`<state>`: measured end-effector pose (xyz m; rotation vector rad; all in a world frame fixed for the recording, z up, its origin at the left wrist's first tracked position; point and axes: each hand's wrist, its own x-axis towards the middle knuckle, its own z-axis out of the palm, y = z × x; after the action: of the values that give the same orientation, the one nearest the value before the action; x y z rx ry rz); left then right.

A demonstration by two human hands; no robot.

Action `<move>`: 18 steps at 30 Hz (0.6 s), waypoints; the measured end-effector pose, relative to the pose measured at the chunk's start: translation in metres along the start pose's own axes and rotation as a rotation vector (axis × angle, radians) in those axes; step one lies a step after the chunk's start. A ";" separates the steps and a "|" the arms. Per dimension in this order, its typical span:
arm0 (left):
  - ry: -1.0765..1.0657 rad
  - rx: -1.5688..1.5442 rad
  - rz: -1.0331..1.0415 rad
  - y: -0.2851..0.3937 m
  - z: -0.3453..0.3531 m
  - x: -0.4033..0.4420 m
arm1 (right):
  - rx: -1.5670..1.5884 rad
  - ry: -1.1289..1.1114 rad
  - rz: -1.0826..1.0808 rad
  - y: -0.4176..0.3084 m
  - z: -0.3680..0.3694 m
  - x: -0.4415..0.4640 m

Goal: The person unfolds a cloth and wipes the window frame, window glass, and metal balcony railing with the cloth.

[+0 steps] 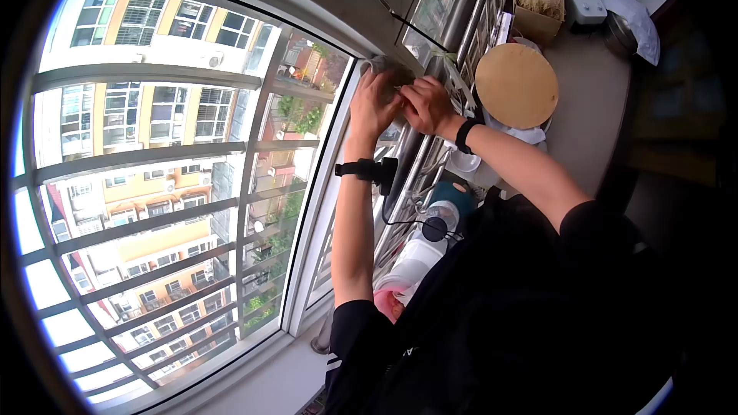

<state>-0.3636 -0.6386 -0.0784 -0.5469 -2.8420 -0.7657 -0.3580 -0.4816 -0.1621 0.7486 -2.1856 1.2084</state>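
Note:
A dark grey cloth (390, 71) is bunched up against the window frame (342, 119), near its upper right corner. My left hand (372, 104) lies on the cloth with its fingers bent over it. Close beside it on the right, my right hand (427, 104) has its fingers curled and pressed together at the cloth's lower edge. The two hands almost touch at the fingertips. Part of the cloth is hidden behind the fingers. Black bands circle both wrists.
A metal railing (487, 15) runs alongside the window. Right of it, a counter (588, 107) bears a round wooden board (516, 86), a cardboard box (538, 0) and a white container (586, 4). Below the hands are a white bottle-like object (411, 257) and a pink container (387, 303).

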 end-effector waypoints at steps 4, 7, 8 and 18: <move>-0.007 0.088 -0.023 0.014 0.000 0.005 | -0.005 0.025 -0.001 0.005 0.003 -0.006; -0.029 0.178 -0.049 0.024 -0.003 0.002 | 0.032 -0.009 -0.022 0.009 0.004 -0.013; -0.042 0.211 -0.090 0.027 -0.002 0.000 | 0.060 0.003 -0.044 0.010 0.002 -0.014; 0.174 0.387 -0.083 0.027 0.016 -0.001 | 0.339 0.016 -0.156 -0.018 -0.044 0.071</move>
<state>-0.3536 -0.6090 -0.0804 -0.2905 -2.7566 -0.2440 -0.3876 -0.4666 -0.0835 1.0207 -1.8900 1.5148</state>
